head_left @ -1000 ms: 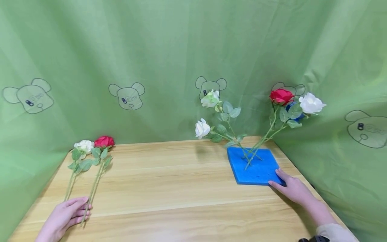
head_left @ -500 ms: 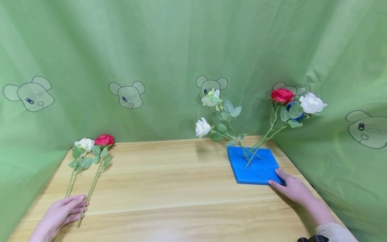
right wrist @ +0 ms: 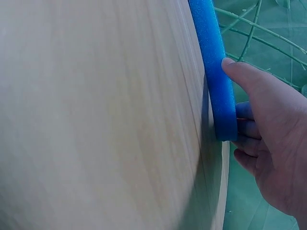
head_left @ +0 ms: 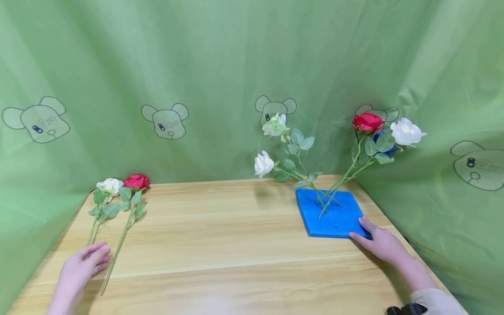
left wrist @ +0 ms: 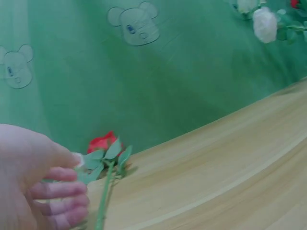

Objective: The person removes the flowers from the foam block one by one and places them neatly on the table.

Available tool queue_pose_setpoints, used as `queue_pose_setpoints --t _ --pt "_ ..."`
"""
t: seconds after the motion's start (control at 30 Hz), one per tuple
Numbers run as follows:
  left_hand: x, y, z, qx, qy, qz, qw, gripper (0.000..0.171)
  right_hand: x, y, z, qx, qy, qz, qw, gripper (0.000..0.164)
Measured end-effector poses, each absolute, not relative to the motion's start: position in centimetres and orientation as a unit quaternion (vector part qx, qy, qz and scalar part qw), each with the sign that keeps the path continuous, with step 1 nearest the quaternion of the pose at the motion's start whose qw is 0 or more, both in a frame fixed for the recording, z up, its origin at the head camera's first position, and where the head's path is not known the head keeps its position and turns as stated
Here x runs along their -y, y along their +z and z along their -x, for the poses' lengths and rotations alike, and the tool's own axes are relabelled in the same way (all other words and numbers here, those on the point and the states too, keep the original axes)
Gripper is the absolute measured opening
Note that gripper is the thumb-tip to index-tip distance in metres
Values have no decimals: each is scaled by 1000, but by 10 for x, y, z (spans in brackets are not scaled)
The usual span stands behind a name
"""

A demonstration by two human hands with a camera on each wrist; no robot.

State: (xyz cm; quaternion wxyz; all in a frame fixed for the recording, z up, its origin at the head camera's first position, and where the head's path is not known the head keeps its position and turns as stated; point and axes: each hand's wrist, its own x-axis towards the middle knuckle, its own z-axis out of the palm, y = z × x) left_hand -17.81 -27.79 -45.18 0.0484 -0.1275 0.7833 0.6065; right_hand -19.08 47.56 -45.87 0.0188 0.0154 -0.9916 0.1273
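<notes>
In the head view, a white rose (head_left: 110, 186) and a red rose (head_left: 136, 181) lie side by side at the table's left. My left hand (head_left: 83, 264) is over the lower part of the white rose's stem, its fingers loosely bent. The red rose's stem (left wrist: 104, 199) runs just right of those fingertips, apart from them. At the right, my right hand (head_left: 382, 245) grips the near right corner of a blue foam board (head_left: 334, 227), thumb on the front edge and fingers at the side. Two white roses, a red rose (head_left: 368, 123) and another white rose (head_left: 407, 131) stand slanted in the foam, stems crossing.
The wooden table (head_left: 204, 236) stretches between my hands. A green curtain (head_left: 216, 78) with bear-head outlines hangs behind it and along both sides. A blue flower (head_left: 386, 143) is partly hidden behind the right-hand roses' leaves.
My left hand has drawn away from the red rose's stem, moving left and slightly farther up the table. That stem's lower end shifted slightly left. The right hand stays on the foam.
</notes>
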Motion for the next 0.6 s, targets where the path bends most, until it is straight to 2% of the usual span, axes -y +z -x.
queue_pose_setpoints --t 0.07,0.17,0.27,0.43,0.6 --pt "271 -450 179 -770 626 124 12 59 -477 -459 191 992 128 -13 18 83" --pt "258 -448 182 -736 669 96 -38 34 -478 -459 191 991 130 -14 19 84" --pt "240 -446 185 -703 706 58 -65 17 -479 -459 189 991 131 -13 22 83" --pt "208 -447 189 -699 712 12 -64 24 -481 -458 189 992 127 -13 24 83" --pt "181 -447 194 -734 677 -15 -45 43 -480 -459 190 991 126 -19 25 82"
